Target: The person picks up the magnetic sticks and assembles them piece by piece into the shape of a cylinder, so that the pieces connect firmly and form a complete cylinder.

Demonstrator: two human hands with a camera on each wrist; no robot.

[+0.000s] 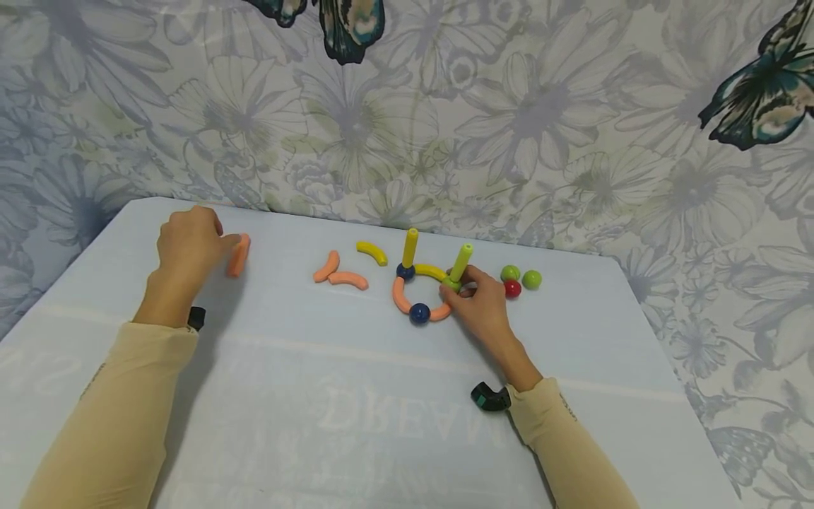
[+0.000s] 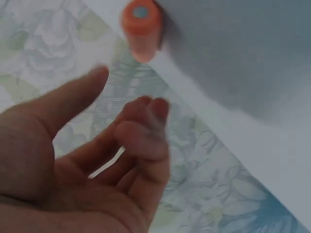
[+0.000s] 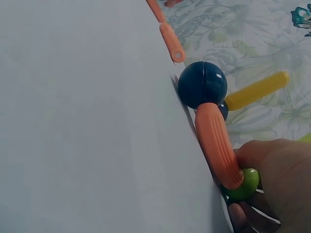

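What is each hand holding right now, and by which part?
Right hand: the green ball, by its sides, beneath the green stick. Left hand: nothing.

We see tbl (image 1: 286,396) fwd/down from head; wrist cams, closer, face tbl edge; head & R share navy ball (image 1: 420,313).

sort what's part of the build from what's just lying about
In the build: green ball held by the right fingers, two dark blue balls, upright yellow stick, upright green stick, ring's curved sticks

Lying loose, perhaps spares: orange piece at far left, two curved orange sticks, curved yellow stick, two green balls, red ball
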